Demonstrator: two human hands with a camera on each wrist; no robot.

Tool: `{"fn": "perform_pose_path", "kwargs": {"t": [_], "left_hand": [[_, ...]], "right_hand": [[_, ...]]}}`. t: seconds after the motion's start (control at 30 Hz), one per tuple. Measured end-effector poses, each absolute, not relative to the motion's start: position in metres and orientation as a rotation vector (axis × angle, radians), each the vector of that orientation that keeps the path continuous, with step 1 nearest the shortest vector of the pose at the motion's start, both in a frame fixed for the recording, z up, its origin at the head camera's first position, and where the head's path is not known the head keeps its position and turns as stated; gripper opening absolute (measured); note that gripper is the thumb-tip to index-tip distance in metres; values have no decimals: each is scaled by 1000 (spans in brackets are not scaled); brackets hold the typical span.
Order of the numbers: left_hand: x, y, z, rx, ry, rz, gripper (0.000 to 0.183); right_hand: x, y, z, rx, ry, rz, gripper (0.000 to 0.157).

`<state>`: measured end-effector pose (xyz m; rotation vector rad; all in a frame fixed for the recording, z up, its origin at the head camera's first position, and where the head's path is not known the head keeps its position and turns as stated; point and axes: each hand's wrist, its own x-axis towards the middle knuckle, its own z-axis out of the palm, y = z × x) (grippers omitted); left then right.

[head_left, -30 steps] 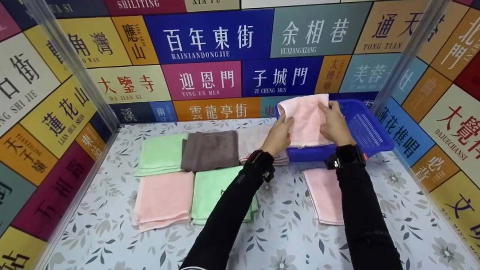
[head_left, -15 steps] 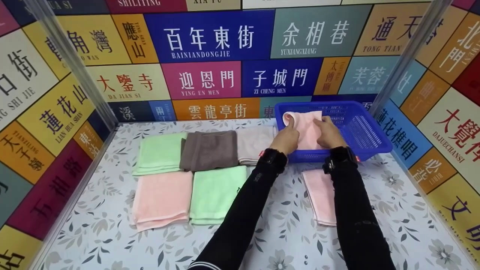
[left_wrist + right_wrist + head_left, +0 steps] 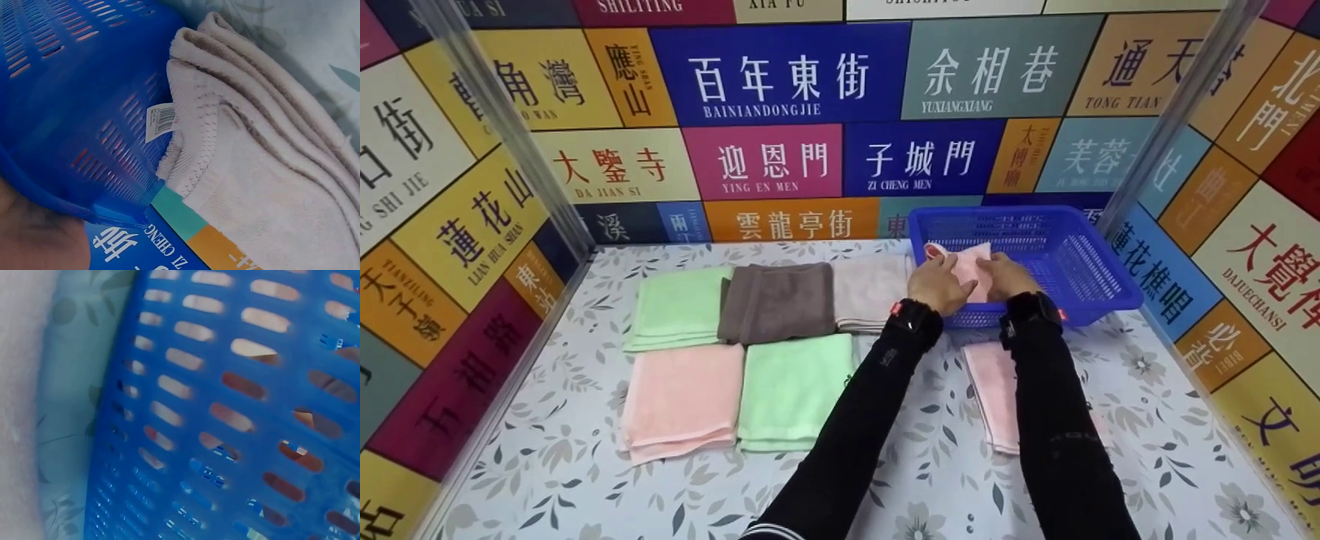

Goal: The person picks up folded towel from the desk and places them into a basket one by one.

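In the head view, a folded pink towel (image 3: pixel 973 271) is lowered inside the near left part of the blue plastic basket (image 3: pixel 1091 292). My left hand (image 3: pixel 939 286) holds its left side, thumb stretched across the front. On the opposite side my right hand (image 3: pixel 1006 278) grips the towel, its fingertips partly hidden. The left wrist view catches only a piece of the left hand (image 3: pixel 39 236) beside the basket wall (image 3: pixel 56 118). The slotted basket wall (image 3: pixel 185 394) fills most of the right wrist view.
A light grey towel (image 3: pixel 871 289) with a label lies left of the basket. Beside it are a brown towel (image 3: pixel 784 300) and a green towel (image 3: pixel 682 304). In front lie another pink towel (image 3: pixel 682 397), a second green towel (image 3: pixel 795 386) and, under the right forearm, a pink towel (image 3: pixel 990 397).
Both hands have come down with the pink towel, from above the basket to inside it. My left thumb now spreads over the towel's front. The other towels stay put.
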<state>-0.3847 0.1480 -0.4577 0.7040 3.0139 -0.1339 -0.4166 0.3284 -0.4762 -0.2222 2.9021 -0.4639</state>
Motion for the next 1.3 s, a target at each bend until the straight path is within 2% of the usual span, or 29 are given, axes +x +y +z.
{"fn": "perform_pose_path", "kwargs": {"t": [0.17,0.37,0.5,0.8,1.03,1.1,1.3], "left_hand": [[-387,145,-465,758,3028,-227,65],[-388,143,-473,782,3013,-218,64],[-389,141,-476,794,3016,-138,64],[-394,131,-474,892,3081,83,64],[-377,102,-464,1058,3146,282,54],[-368,87,-463,1091,3187,318,52],[-327,26,-468,1120,3248,334,50]], "right_hand": [[-409,326,-474,-184,2851,-361,80],[-396,320,-467,-161,2734,-221,62],[-392,317,-465,-85,2703,-230,59],[-406,316,-472,-73,3139,-253,49],[-389,305,-464,-189,3359,-507,29],[-380,301,-465,-230,3391,-565,32],[-355,300,-477,-274,3425,-578,54]]}}
